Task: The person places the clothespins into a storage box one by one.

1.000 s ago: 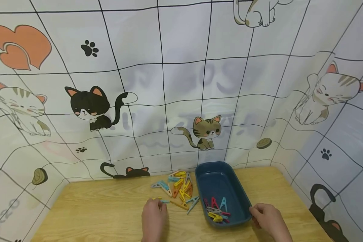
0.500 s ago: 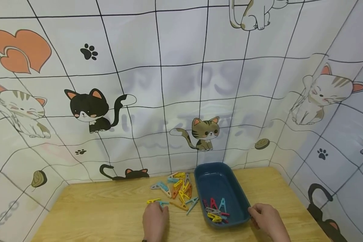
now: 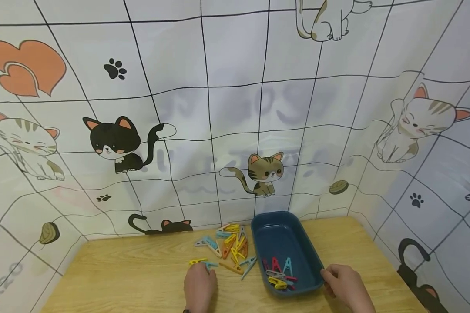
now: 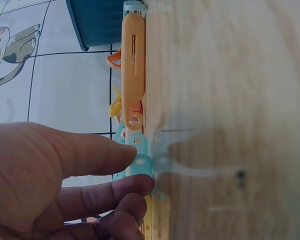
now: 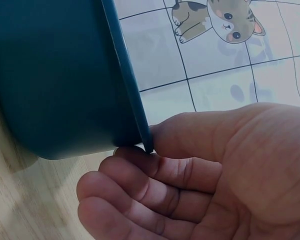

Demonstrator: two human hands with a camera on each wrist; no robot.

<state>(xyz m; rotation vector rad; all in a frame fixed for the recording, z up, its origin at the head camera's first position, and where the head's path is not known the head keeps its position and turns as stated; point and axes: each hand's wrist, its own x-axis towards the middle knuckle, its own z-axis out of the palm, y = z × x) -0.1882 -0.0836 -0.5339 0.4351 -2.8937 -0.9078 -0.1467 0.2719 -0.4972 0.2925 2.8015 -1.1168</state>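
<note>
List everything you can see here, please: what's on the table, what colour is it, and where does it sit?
Table: one, light wood, against the cat-print cloth.
Tray: one, dark blue, right of centre.
Pegs in tray: several, red, blue, yellow, grey, at its near end.
Loose pegs: a pile, yellow, orange, blue, grey, left of the tray.
Light blue peg: one, nearest the left fingers.
Cloth backdrop: white, black grid, cartoon cats.
Left hand: pinches the light blue peg.
Right hand: grips the tray's near right rim.
</note>
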